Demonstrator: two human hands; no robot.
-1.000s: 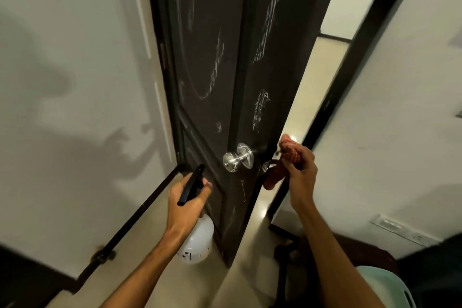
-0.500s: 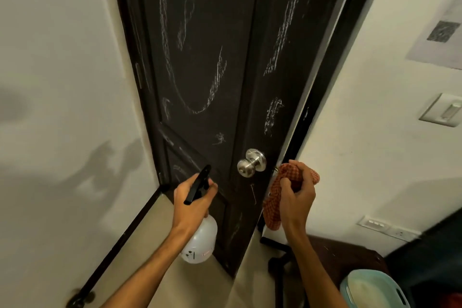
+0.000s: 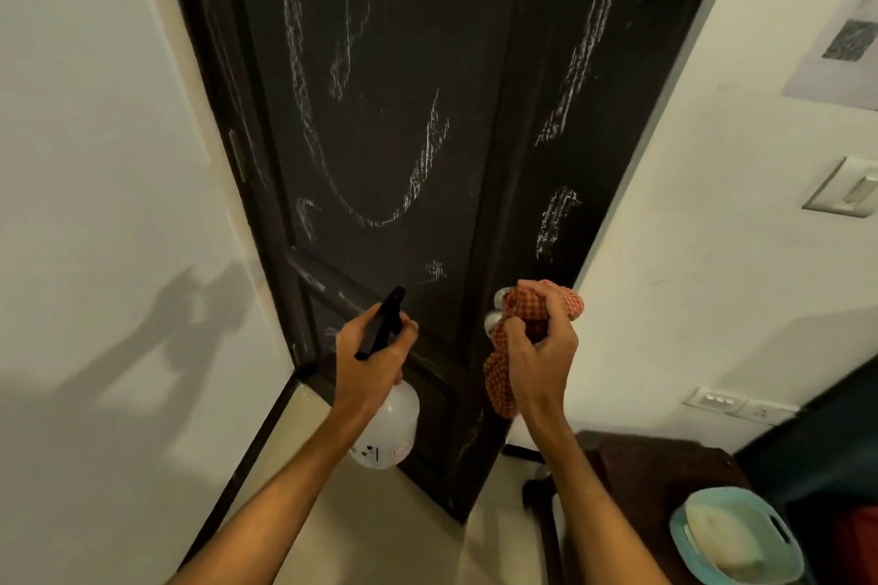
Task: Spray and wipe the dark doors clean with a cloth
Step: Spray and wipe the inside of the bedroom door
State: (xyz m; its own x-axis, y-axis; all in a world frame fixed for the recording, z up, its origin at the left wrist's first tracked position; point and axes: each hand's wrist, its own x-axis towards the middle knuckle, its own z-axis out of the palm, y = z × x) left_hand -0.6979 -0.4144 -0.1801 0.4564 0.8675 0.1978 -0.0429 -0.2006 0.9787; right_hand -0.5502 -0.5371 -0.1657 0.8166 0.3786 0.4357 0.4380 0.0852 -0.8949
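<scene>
A dark panelled door fills the upper middle, streaked with white chalk-like marks. My left hand grips a white spray bottle by its black trigger head, nozzle pointing up at the door's lower panel. My right hand is closed on a bunched orange checked cloth right in front of the silver door knob, which is mostly hidden behind the cloth.
White walls flank the door on both sides. A light switch and sockets sit on the right wall. A dark wooden table and a teal basin stand at the lower right. Pale floor lies below.
The door has swung from ajar to shut against its frame. My right hand with the cloth has moved left, in front of the knob. My view has tilted upward.
</scene>
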